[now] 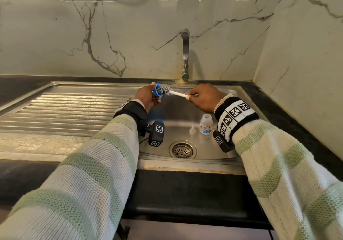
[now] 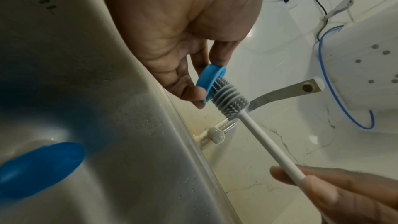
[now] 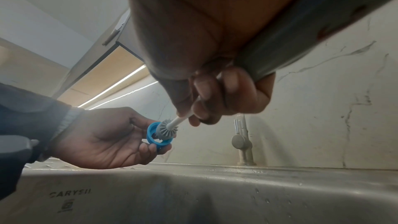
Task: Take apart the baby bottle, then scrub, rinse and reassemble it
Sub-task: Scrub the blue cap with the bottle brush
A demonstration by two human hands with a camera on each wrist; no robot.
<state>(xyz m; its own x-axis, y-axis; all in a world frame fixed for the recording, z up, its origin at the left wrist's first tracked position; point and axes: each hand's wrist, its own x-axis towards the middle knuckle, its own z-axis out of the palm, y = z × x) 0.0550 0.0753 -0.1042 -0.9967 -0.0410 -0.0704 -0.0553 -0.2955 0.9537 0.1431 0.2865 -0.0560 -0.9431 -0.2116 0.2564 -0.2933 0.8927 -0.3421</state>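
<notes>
Blue plastic marked the part in hand: the bottle's screw ring (image 1: 158, 90) sat pinched at its rim between the thumb and curled fingertips of the left hand (image 1: 146, 96), held up over the far-left rim of the sink (image 1: 213, 162). The right hand (image 1: 202, 95) pinched the white handle of the bottle brush (image 1: 173, 92) near its end, fingers curled close round it, and the grey silicone head was pushed partway through the ring's opening. By that, the scrubbing step was under way, with the ring being cleaned and the bottle already taken apart. The bottle body (image 1: 206, 124) stood upright on the sink floor, just behind and to the right of the drain (image 1: 182, 149), its mouth open, and the clear teat (image 1: 193, 129) sat just beside it on the left. The tap (image 1: 185, 54) rose behind the sink; no water could be seen running from it. The next move likely called for turning the brush or the ring so the bristles reached the inner threads all round, while the left pinch stayed firm enough that the small, possibly wet ring did not slip into the basin.
</notes>
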